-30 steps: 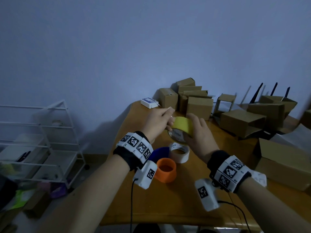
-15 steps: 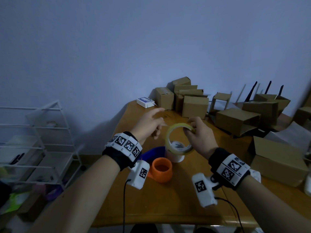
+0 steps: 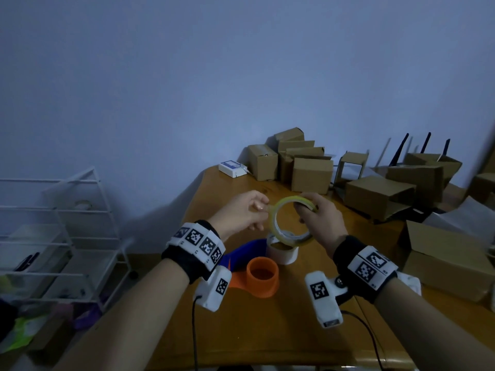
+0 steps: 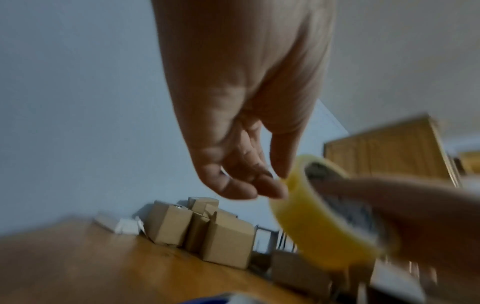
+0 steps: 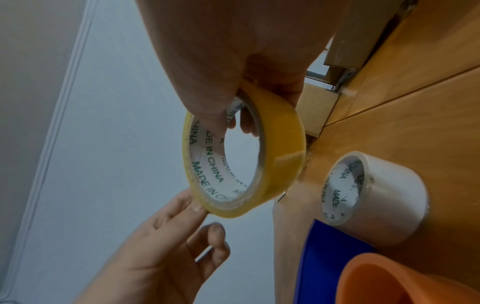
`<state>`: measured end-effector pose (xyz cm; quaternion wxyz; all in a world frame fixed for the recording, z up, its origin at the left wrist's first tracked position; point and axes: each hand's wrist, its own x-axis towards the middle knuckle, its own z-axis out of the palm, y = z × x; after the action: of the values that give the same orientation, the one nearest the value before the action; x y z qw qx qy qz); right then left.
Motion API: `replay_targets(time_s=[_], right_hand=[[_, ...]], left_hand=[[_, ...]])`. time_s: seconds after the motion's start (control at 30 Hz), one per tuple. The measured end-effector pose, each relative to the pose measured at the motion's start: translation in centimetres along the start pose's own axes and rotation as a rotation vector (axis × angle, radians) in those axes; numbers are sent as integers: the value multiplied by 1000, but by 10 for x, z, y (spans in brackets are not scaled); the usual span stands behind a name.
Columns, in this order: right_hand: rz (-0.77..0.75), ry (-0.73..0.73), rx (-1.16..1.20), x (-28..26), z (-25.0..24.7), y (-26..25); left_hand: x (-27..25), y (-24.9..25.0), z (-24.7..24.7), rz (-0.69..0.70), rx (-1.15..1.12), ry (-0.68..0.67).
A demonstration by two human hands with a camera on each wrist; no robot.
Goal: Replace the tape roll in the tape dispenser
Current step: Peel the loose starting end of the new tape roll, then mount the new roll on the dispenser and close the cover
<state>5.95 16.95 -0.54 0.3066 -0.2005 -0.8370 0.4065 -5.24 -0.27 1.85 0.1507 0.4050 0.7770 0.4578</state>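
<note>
right hand (image 3: 320,223) grip pinches yellow tape roll (image 3: 290,223); left hand (image 3: 241,214) fingertips touch its rim.

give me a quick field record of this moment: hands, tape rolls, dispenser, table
right hand: grips the yellow tape roll, thumb through its core, held above the table
left hand: fingertips at the yellow roll's outer edge; whether it pinches a loose end cannot be told
white tape roll: lies flat on the table, untouched
dispenser: orange hub on a blue body, no roll on it
boxes: cardboard, at the far side of the table
</note>
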Motion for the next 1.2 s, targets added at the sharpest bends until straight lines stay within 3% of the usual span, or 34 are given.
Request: replay_targets(time_s=[0.13,0.3,0.57,0.83,1.07,1.2], right_hand=[[30,-57,16,-1,-1,-4],[33,-94,-69,5,-4,-9],[80,-133,-32,10,-8,-18],[52,-224,-61,10,-17,-19],[-55,-275,-173,8,-20,-18],[-126,-377,-318,2,-23,-14]], left_hand=[[2,-14,0,140,443,105],[-3,-29,-5,245,741,-15],[1,-27,-22,319,779,8],[-2,-14,-33,395,1005,-13],[-1,-13,-42,402,1012,1],[0,-12,-49,348,1048,9]])
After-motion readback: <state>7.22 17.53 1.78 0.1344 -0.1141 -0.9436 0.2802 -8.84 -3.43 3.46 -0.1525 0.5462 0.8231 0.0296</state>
